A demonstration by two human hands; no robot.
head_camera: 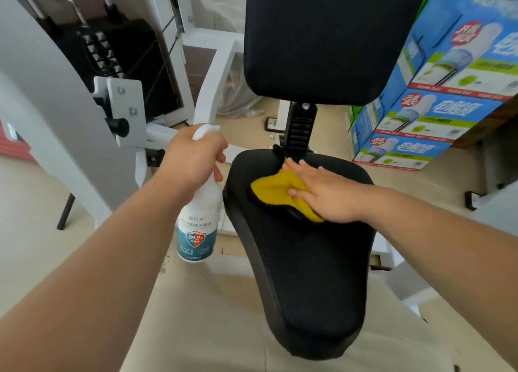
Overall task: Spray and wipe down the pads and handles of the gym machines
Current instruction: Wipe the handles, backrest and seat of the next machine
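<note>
A pale floor (33, 203) carries a white-framed gym machine (207, 91), with stacked blue and green boxes (420, 114) beyond the right hand. The left hand (193, 156) curls its fingers round the neck of a white spray bottle (197, 226), held upright just left of the black seat pad (308, 259). The right hand (328, 192) lies flat with fingers spread, pressing a yellow cloth (273, 188) onto the far end of that seat pad, just below the upright black back pad (330, 35).

Printed blue-and-green boxes (437, 97) stand stacked at right, with a clear plastic bag (241, 102) farther left.
</note>
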